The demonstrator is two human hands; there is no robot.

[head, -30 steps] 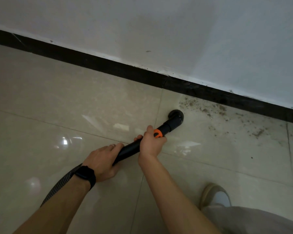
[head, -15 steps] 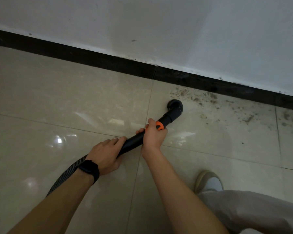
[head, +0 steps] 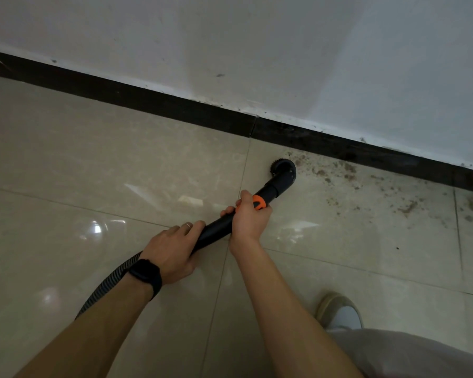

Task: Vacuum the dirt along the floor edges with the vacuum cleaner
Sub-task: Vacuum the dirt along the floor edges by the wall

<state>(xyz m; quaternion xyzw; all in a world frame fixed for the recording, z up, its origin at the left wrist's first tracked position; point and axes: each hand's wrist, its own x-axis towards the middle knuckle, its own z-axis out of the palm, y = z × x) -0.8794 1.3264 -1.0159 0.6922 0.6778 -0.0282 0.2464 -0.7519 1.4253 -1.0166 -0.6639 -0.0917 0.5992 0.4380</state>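
Note:
A black vacuum wand (head: pixel 216 230) with an orange collar (head: pixel 258 202) ends in a round brush nozzle (head: pixel 283 170) that sits on the tiled floor, close to the black baseboard (head: pixel 175 106). My right hand (head: pixel 250 218) grips the wand just behind the orange collar. My left hand (head: pixel 172 251), with a black watch on its wrist, holds the wand's rear end where the ribbed hose (head: pixel 107 286) joins. Brown dirt (head: pixel 347 173) is scattered along the baseboard to the right of the nozzle.
A white wall (head: pixel 284 50) rises above the baseboard. My shoe (head: pixel 339 309) and grey trouser leg (head: pixel 410 353) are at the lower right. More dirt specks (head: pixel 407 207) spread over the tile towards the right edge.
The nozzle has edged nearer the baseboard, up to the left end of the dirt patch. Both hands keep their grip on the wand.

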